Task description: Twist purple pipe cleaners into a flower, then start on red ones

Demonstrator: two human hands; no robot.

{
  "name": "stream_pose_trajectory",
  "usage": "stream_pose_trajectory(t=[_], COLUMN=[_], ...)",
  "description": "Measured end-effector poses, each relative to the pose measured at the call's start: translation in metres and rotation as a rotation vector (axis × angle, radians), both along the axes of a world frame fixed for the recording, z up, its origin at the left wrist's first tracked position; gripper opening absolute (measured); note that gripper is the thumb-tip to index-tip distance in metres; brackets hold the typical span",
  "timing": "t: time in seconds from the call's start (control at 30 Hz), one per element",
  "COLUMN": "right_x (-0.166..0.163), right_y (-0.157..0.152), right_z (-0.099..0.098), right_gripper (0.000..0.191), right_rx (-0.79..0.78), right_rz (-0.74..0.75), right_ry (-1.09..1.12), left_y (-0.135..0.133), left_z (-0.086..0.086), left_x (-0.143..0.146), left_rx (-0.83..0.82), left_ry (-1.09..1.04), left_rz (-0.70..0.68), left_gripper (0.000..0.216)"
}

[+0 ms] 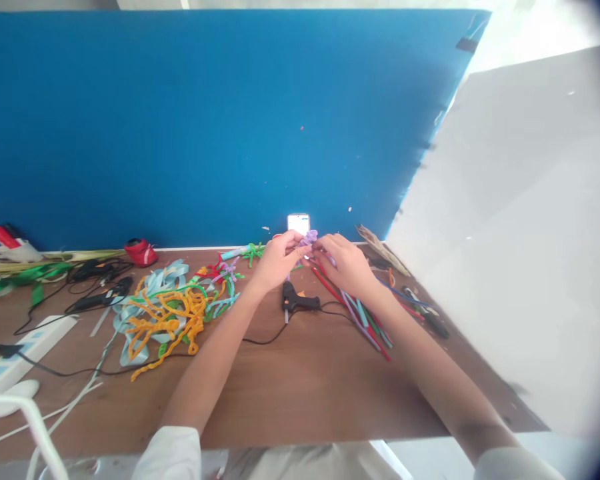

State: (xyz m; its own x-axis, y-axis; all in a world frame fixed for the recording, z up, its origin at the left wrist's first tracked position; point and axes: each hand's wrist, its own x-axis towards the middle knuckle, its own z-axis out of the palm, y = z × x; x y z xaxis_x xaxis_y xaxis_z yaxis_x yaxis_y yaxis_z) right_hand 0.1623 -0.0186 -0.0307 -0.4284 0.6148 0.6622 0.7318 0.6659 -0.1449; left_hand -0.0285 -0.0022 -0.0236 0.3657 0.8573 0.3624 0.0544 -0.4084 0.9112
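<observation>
As the left hand [280, 259] pinches fuzzy lavender loops [309, 237], the right hand [347, 264] does too

Between our fingers [294, 237] we see a lilac pipe-cleaner piece [310, 237]; below them, a black glue gun [301, 303]; beyond, a blue panel [230, 133].

A flat blue panel [230, 133] stands behind the brown wooden table [300, 393]; just before it is a bright rectangular phone [298, 221]; in front of that, a purple fuzzy piece [309, 237] between left hand [280, 259] and right hand [346, 263]; nearer lies a black plastic glue gun [300, 303]; right of it, thin multicoloured fuzzy stems [363, 316]; left, tangled orange fuzzy strands [180, 310] on pale-blue flat ribbon [167, 275]; far left, a long white power strip [40, 343].
</observation>
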Motion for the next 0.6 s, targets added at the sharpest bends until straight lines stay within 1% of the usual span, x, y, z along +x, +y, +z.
stream_pose_trajectory(t=[0.13, 0.23, 0.33, 0.5, 0.6], right_x=[-0.0053, -0.0061, -0.0048, -0.006, -0.0086], right_y=[-0.0046, -0.0065, -0.0073, -0.0086, -0.0085], right_z=[-0.0022, -0.0028, -0.001, 0.0032, 0.0025], right_gripper=[0.025, 0.027, 0.026, 0.022, 0.02], right_rx=[0.04, 0.022, -0.123, -0.41, -0.51], right_rz=[-0.034, -0.053, 0.007, 0.218, 0.258], right_ry=[-0.08, -0.024, 0.124, 0.425, 0.497], left_y=[0.0002, -0.0006, -0.0018, -0.0029, -0.0029], left_z=[0.0011, 0.0031, 0.0039, 0.0032, 0.0033], left_x=[-0.0018, -0.0028, -0.0023, -0.0004, 0.0006], left_rx=[-0.05, -0.067, -0.073, -0.051, -0.052], left_ry=[-0.056, -0.067, -0.06, -0.053, -0.059], left_rz=[-0.001, -0.006, -0.017, -0.013, -0.007], left_gripper=[0.034, 0.036, 0.036, 0.033, 0.033])
